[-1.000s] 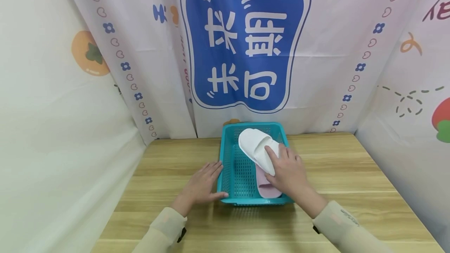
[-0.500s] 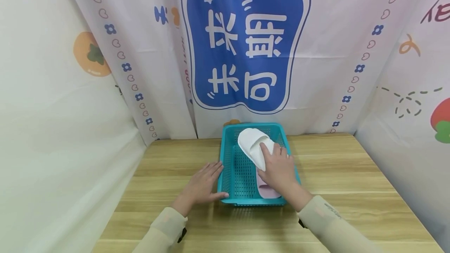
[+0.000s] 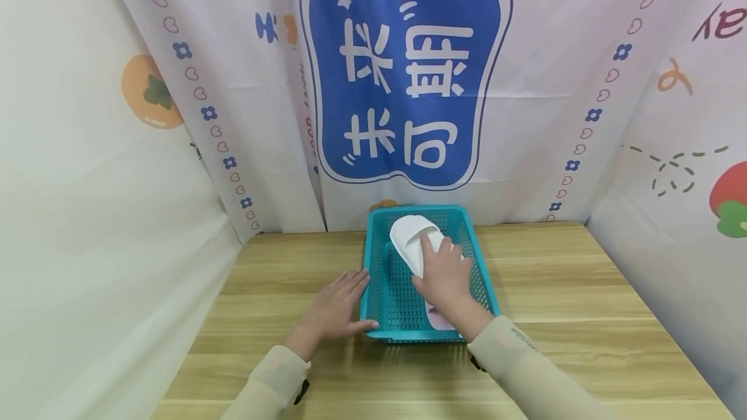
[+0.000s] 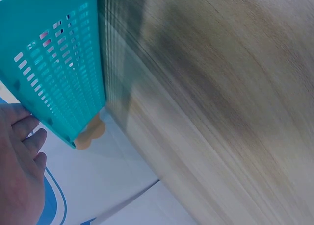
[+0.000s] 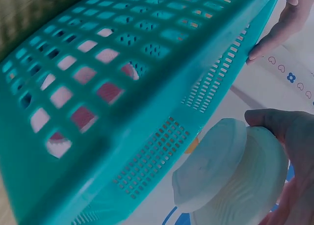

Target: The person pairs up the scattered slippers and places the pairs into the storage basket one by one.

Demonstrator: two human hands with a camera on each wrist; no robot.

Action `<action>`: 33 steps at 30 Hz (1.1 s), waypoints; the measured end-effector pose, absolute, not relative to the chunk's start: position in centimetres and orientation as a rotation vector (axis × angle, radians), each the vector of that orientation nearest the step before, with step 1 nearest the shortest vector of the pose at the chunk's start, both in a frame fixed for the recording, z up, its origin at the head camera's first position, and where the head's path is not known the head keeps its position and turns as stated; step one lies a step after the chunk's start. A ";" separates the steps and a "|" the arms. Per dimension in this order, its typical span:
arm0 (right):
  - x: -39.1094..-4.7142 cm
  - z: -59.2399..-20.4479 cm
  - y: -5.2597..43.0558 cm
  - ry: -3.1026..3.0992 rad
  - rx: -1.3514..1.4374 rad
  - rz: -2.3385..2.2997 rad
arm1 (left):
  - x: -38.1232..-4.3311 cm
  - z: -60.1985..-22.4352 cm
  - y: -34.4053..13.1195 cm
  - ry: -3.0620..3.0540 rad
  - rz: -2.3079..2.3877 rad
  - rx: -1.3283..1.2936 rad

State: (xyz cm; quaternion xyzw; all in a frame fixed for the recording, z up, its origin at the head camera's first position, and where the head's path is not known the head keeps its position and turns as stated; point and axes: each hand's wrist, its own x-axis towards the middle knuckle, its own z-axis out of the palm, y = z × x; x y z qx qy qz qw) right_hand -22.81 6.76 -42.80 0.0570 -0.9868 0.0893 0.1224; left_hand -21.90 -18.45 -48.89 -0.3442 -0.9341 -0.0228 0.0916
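Note:
A teal perforated basket (image 3: 374, 245) stands on the wooden table. My right hand (image 3: 445, 279) grips a white slipper (image 3: 405, 232) over the basket's right half, its rounded toe pointing to the back left. From the right wrist view, two pale rounded slipper ends (image 5: 255, 181) lie against each other in that hand. Beneath hand and slipper, part of a pink slipper (image 3: 438, 320) shows inside the basket; the rest is covered. My left hand (image 3: 338, 306) rests against the basket's left rim with fairly straight fingers, also seen beside the teal wall in the left wrist view.
The wooden tabletop (image 3: 543, 277) extends on both sides of the basket. A white printed cloth (image 3: 525, 148) hangs right behind the basket, and further white cloths (image 3: 117, 212) hang at the left and right.
My right hand has shifted left with the white slipper, which now covers more of the pink slipper. My left hand has stayed at the basket's rim.

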 end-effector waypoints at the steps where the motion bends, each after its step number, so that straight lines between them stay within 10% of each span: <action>1: -22.9 -42.8 6.6 -2.889 0.161 0.268 | -21.9 -48.9 -18.5 -2.771 -0.072 -1.023; 33: -24.9 -43.2 1.7 -3.060 -0.071 0.235 | -22.2 -49.6 -18.7 -2.730 -0.083 -1.025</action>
